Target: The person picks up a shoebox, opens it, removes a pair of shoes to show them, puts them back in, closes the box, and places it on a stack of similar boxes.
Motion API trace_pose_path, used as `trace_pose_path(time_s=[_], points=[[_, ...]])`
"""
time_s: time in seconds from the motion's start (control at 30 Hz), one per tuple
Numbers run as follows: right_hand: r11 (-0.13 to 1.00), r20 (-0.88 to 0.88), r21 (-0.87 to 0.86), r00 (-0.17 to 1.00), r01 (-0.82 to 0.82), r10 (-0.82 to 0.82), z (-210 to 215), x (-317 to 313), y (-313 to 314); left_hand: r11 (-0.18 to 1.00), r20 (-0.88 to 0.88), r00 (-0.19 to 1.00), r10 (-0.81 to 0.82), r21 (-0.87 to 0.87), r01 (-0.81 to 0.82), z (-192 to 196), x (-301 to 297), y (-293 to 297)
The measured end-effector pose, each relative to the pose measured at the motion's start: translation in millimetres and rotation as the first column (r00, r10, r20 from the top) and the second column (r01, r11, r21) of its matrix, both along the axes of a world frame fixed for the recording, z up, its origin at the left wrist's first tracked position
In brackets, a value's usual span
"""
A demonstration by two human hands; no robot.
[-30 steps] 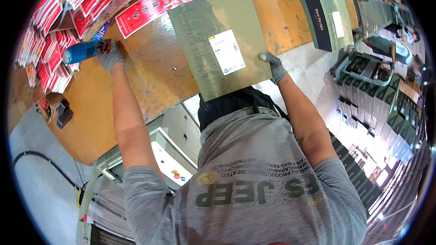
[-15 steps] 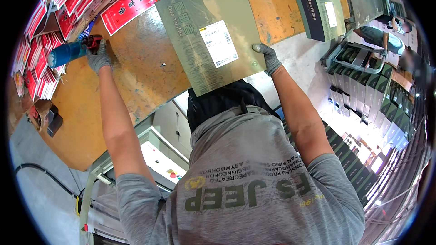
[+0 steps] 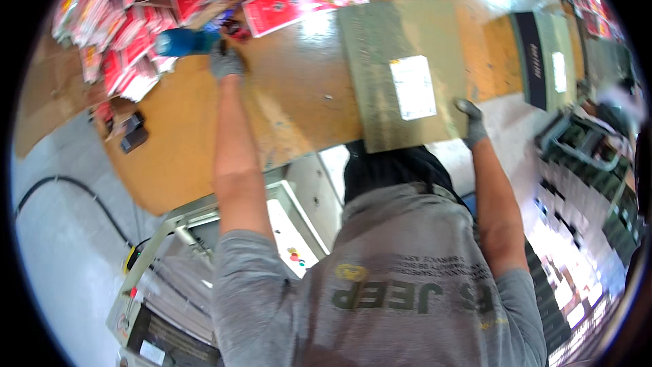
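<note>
My left hand [image 3: 226,61], in a grey glove, is closed at the end of a blue cylinder [image 3: 187,42] with a red and black fitting; blur hides its exact kind. A flat olive-green box [image 3: 380,61] lies on the table, its near edge jutting past the table's edge toward my body. On top of it is a white label [image 3: 413,87]. My right hand [image 3: 472,122], gloved too, grips the box's right edge near its closest corner. The thumb rests on top, while the fingers beneath are hidden.
Piles of red printed packets [image 3: 132,41] and a red sheet [image 3: 299,3] lie at the far left. A second green and black box [image 3: 547,61] rests to the right. Beyond it are a grey crate [image 3: 584,143] and stacked boxes. A small black object [image 3: 134,132] sits at the table's left.
The view has swung left, so everything appears farther right and blurred. Both hands keep their holds, and the box has not visibly shifted on the table.
</note>
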State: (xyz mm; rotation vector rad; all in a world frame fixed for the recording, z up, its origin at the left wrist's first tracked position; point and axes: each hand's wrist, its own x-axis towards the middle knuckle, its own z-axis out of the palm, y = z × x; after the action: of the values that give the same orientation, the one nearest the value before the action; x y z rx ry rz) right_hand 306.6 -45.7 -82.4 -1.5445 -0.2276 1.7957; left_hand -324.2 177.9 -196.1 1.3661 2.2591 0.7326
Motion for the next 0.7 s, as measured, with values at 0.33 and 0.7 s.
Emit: trace_pose_path(time_s=[0.33, 0.7], points=[[0.999, -0.071, 0.027, 0.997, 0.018, -0.016, 25, -16, 7, 0.990, 0.253, 0.967, 0.034, 0.121, -0.067, 2, 4, 8], [0.998, -0.186, 0.065, 0.983, 0.002, 0.010, 13, -7, 15, 0.995, 0.499, 0.861, -0.095, 0.055, 0.078, 104, 161, -154]])
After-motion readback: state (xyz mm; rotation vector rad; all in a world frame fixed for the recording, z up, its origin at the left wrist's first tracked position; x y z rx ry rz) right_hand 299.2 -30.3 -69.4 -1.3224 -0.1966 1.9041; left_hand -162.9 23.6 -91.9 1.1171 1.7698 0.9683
